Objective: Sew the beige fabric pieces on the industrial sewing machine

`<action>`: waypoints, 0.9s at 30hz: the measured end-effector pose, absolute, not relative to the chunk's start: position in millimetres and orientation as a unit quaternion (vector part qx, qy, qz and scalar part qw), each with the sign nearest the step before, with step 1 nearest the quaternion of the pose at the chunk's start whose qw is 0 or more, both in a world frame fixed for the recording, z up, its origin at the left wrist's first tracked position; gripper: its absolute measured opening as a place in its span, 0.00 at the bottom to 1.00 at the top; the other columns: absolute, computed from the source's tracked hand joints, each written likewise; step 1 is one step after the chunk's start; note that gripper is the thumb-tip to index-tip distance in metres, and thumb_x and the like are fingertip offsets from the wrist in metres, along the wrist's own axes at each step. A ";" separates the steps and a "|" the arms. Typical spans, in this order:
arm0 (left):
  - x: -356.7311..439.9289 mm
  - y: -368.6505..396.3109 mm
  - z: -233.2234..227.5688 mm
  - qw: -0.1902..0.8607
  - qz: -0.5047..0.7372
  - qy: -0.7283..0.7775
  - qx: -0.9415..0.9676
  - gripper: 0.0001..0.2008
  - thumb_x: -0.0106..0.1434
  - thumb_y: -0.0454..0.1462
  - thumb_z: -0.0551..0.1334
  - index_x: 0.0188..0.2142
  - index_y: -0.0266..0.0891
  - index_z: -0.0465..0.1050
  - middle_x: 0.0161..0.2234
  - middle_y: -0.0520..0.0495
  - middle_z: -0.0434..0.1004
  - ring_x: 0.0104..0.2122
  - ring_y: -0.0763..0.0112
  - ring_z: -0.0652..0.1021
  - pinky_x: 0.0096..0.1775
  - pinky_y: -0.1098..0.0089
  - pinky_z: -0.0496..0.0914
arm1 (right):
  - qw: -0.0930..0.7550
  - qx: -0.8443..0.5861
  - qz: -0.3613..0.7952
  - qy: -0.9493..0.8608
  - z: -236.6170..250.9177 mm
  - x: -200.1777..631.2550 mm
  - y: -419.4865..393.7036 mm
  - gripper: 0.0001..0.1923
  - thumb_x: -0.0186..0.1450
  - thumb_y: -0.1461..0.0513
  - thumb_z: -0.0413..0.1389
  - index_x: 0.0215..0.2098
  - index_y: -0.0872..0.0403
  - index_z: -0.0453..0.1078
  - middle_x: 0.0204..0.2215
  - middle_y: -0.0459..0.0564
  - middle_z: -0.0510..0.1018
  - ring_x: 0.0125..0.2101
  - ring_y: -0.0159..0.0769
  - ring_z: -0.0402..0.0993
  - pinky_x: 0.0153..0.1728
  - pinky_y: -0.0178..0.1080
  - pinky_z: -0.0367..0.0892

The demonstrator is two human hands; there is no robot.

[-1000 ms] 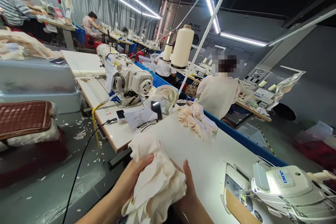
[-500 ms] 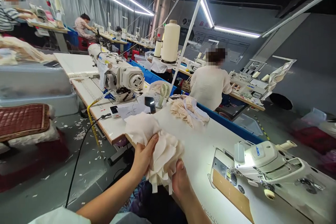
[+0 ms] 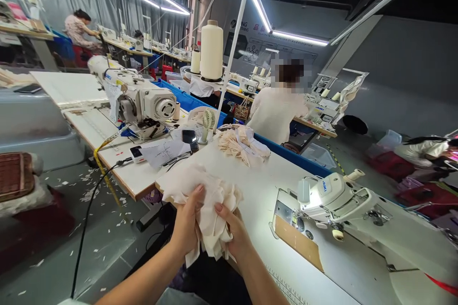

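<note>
Cloth bundle [image 3: 203, 195]: soft matt cream fabric, crumpled, raw edges. Table [image 3: 265, 190]: smooth white laminate, slight sheen. Sewing machine [image 3: 332, 195]: glossy white painted casing, bare metal parts underneath. Thread cone [image 3: 211, 50]: matt cream yarn.

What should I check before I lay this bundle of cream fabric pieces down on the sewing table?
1. Left hand grips fabric bundle: ok.
2. Right hand grips it from below: ok.
3. Bare white table beside the bundle: ok.
4. Other fabric pile lies apart, farther back: ok.
5. Sewing machine stands clear, to the right: ok.
6. Loose pieces hanging off the table edge: not ok.
</note>
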State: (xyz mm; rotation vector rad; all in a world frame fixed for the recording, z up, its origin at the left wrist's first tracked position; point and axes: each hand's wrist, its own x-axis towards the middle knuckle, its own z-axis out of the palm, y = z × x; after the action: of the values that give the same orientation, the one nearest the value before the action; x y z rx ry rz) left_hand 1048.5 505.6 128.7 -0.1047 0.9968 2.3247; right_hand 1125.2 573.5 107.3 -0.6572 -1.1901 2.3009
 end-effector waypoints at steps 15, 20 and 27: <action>1050.7 511.2 125.7 0.382 0.859 0.335 -0.068 0.21 0.52 0.41 0.72 0.45 0.38 0.76 0.43 0.43 0.81 0.47 0.55 0.80 0.48 0.63 0.76 | 0.184 -0.283 0.815 -0.471 115.6 1140.3 584.4 0.36 0.49 0.52 0.73 0.52 0.57 0.74 0.40 0.56 0.84 0.43 0.51 0.81 0.44 0.46 0.77; 1034.9 520.9 120.3 0.368 0.871 0.321 -0.054 0.21 0.46 0.38 0.74 0.40 0.36 0.76 0.40 0.43 0.82 0.43 0.55 0.81 0.44 0.64 0.77 | 0.188 -0.300 0.806 -0.474 118.7 1137.3 590.5 0.38 0.49 0.52 0.73 0.54 0.58 0.72 0.38 0.55 0.84 0.42 0.52 0.81 0.42 0.46 0.78; 975.0 567.4 103.2 0.328 0.863 0.362 -0.127 0.09 0.45 0.28 0.67 0.27 0.37 0.71 0.23 0.51 0.75 0.26 0.70 0.76 0.33 0.72 0.74 | 0.222 -0.307 0.752 -0.540 114.2 1123.0 641.4 0.40 0.46 0.52 0.74 0.53 0.57 0.72 0.36 0.53 0.84 0.41 0.51 0.81 0.42 0.47 0.78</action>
State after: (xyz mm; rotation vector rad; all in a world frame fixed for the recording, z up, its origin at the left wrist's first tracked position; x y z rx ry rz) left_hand 975.0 567.4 103.2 -0.3334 0.9467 2.2603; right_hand 1123.0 641.4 114.2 -0.8482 -1.4924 2.0764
